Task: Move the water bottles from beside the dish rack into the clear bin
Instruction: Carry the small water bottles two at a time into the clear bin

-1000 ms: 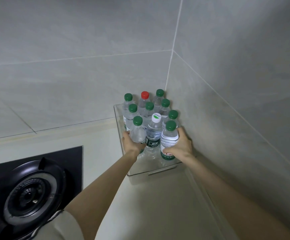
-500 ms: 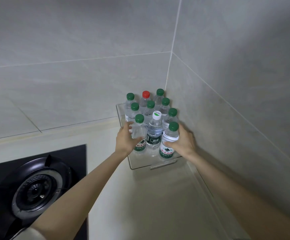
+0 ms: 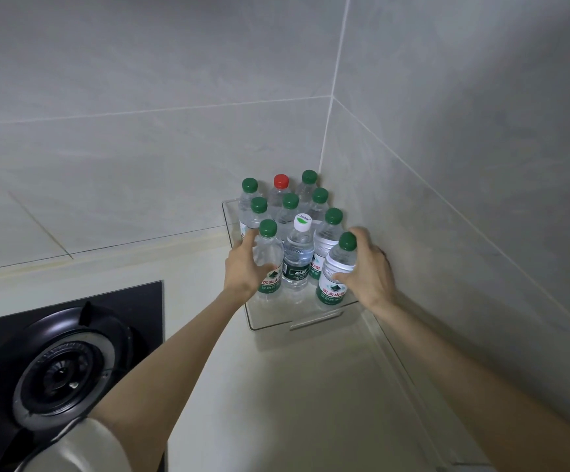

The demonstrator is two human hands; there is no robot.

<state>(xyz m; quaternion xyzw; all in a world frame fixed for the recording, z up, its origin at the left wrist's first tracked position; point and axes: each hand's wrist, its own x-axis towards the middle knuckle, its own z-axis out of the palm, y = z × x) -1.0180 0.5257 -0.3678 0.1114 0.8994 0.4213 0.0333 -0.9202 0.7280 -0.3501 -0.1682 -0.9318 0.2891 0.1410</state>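
A clear bin stands in the corner where two tiled walls meet. Several upright water bottles fill it, most green-capped, one red-capped at the back, one white-capped in the front row. My left hand curls round the front-left green-capped bottle, thumb across its front. My right hand grips the front-right green-capped bottle, which leans slightly left. Whether either hand also touches the bin's clear wall is unclear.
A black gas hob with a round burner lies at the lower left. Pale countertop stretches in front of the bin. Tiled walls close in behind and to the right. No dish rack is in view.
The bin sits a little farther back towards the corner. My left hand has risen from the bin's front-left edge onto the front-left bottle. My right hand stays on the front-right bottle.
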